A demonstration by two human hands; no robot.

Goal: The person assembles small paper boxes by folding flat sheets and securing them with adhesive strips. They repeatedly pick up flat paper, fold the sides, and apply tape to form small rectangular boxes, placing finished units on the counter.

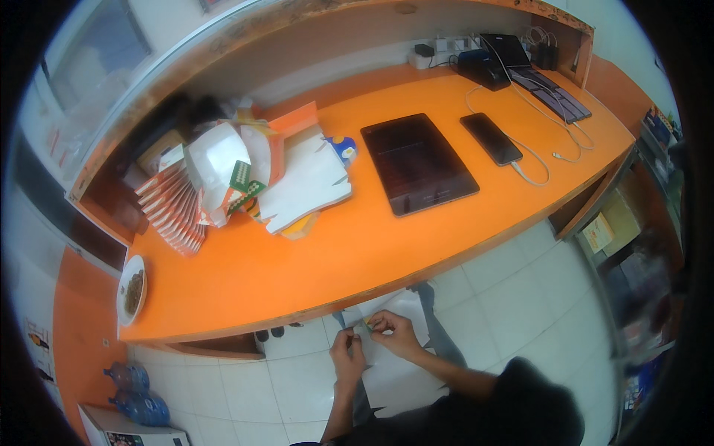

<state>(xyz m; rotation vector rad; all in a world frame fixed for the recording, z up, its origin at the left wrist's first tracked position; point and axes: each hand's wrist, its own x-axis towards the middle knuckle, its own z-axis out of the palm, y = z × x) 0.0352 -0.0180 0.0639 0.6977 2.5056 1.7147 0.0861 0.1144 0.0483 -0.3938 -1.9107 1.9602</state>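
A large white sheet, with notched edges like flattened carton card, lies across my lap below the desk edge. My right hand is closed in a pinch over the sheet's upper part. At its fingertips shows a small green and yellow piece, too small to name. My left hand is closed just beside it, fingertips near the same piece. What the left fingers grip, if anything, is hidden.
The orange desk holds a black tablet, a phone on a cable, flattened cartons, a fanned stack of red-and-white packets and a white bowl. Water bottles stand lower left.
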